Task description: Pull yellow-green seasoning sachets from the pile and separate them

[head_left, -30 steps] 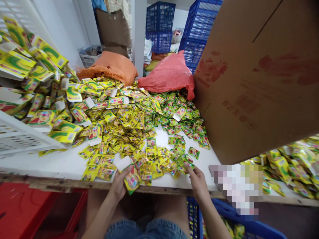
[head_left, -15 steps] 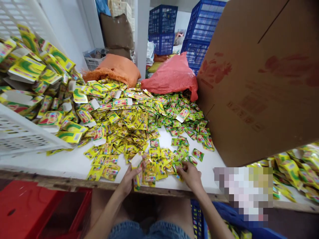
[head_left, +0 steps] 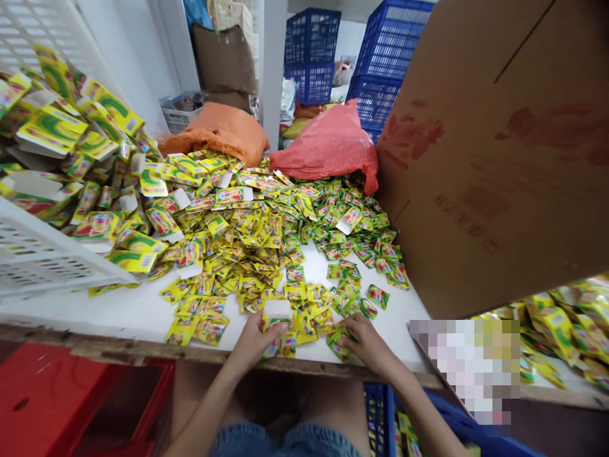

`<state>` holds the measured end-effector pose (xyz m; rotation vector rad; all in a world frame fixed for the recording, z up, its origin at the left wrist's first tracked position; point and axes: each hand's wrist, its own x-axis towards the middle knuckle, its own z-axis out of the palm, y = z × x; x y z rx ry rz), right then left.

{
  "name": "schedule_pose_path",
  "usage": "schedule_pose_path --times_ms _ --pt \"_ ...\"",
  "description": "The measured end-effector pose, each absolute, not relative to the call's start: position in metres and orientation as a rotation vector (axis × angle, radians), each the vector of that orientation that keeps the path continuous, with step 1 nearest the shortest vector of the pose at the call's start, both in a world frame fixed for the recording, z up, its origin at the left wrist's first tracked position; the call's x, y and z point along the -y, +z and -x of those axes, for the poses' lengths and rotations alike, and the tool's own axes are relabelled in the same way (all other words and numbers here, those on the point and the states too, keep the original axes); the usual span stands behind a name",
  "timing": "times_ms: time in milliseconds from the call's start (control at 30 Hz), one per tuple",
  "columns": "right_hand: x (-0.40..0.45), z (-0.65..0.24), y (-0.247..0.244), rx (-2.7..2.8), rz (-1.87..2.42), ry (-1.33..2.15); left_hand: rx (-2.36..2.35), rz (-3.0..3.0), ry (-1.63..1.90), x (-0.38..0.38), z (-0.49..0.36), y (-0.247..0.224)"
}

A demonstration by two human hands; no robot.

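Observation:
My left hand (head_left: 257, 334) is closed around a small printed carton (head_left: 277, 311) at the table's front edge; its white flap stands up at the top. My right hand (head_left: 364, 341) pinches a green sachet (head_left: 337, 343) just above the table, a short way right of the carton. Yellow sachets (head_left: 309, 311) lie between and beyond the two hands. Farther back spreads a heap of yellow sachets (head_left: 247, 254), with green sachets (head_left: 333, 209) to its right. Several small cartons rest on top of the heap.
At left a white plastic basket (head_left: 52, 254) tips out many cartons (head_left: 52, 130). A big cardboard box (head_left: 495, 171) leans at right. An orange sack (head_left: 223, 130) and a red bag (head_left: 328, 143) lie behind the heap. Below are a red stool (head_left: 47, 400) and a blue crate (head_left: 457, 412).
The carton in my left hand has turned and shifted slightly right, its white flap now facing me. My right hand has drawn a green sachet toward the table's front edge.

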<state>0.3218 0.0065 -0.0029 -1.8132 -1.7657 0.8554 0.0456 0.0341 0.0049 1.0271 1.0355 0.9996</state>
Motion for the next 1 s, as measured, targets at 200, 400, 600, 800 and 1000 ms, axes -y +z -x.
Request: schedule_pose_path --times_ms 200,400,600,800,1000 --pt "0.012 -0.308 -0.019 1.691 1.968 0.828 -0.994 -1.023 0.872 -0.034 -0.046 -0.003" --pt "0.019 -0.301 0.011 1.593 1.949 0.711 -0.964 -1.053 0.811 -0.039 -0.051 -0.011" --pt "-0.015 -0.23 0.064 1.742 1.35 0.641 -0.847 -1.179 0.802 -0.041 -0.061 -0.004" --pt "-0.033 -0.21 0.06 2.233 1.37 0.465 -0.829 -1.213 0.784 -0.042 -0.062 -0.004" --pt "-0.036 -0.209 0.077 2.618 1.368 0.297 -0.835 -1.205 0.805 -0.045 -0.062 -0.008"
